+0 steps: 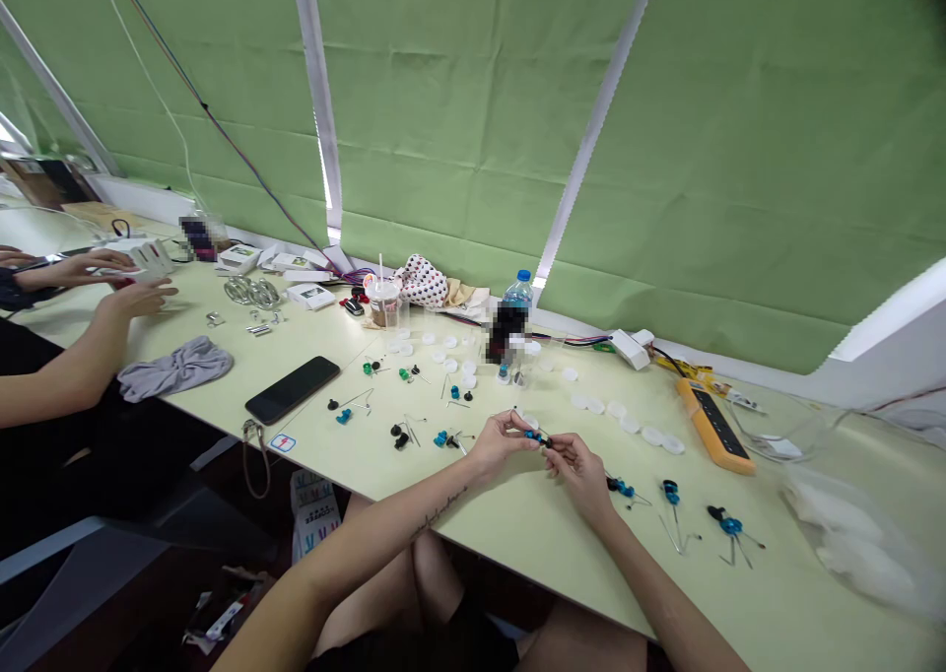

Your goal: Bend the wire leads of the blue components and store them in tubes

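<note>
Blue part (pixel 532 436) is held by left hand (pixel 500 445) and right hand (pixel 581 469)

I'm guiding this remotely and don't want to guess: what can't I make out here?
- Head view: ends of the blue-and-black part, hidden by fingertips of the left hand and right hand.
- Head view: lower part of the blue-capped bottle, hidden by a pixelated patch.
- Head view: contents of the plastic bag, too blurred to tell.
- Head view: rest of a co-worker's dark sleeve, cut off by the left edge.
</note>
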### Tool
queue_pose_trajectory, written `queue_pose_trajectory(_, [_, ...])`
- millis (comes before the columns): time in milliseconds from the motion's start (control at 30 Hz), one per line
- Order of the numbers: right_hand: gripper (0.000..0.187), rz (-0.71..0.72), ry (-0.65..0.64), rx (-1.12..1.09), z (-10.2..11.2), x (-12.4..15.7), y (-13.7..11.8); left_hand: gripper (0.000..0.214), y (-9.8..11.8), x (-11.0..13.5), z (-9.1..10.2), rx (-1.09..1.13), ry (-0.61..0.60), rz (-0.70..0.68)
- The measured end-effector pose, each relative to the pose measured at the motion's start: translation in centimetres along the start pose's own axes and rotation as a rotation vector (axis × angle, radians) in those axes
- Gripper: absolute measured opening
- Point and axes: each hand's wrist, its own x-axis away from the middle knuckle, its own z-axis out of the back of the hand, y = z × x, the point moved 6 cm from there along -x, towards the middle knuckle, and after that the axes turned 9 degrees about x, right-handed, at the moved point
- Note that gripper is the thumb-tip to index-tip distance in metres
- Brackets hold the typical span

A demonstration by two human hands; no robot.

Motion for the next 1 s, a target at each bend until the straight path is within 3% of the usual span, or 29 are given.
queue_pose_trajectory(433, [0.031, 0.005, -0.066, 0.022, -0.27, 0.12, -0.13, 0.038, -0.02, -0.07, 0.04, -0.006, -0.017, -0.015])
queue_pose_trajectory(733, [0.041, 0.02, -0.024, 0.019, -0.13, -0.17, -0.12, 0.033, 0.15, -0.21, 0.22, 0.016, 0.007, -0.022])
queue_pose_trajectory(1000, [0.031, 0.023, -0.01, 0.015, -0.12, 0.0, -0.15, 0.036, -0.02, -0.08, 0.06, 0.011, 0.0, -0.008])
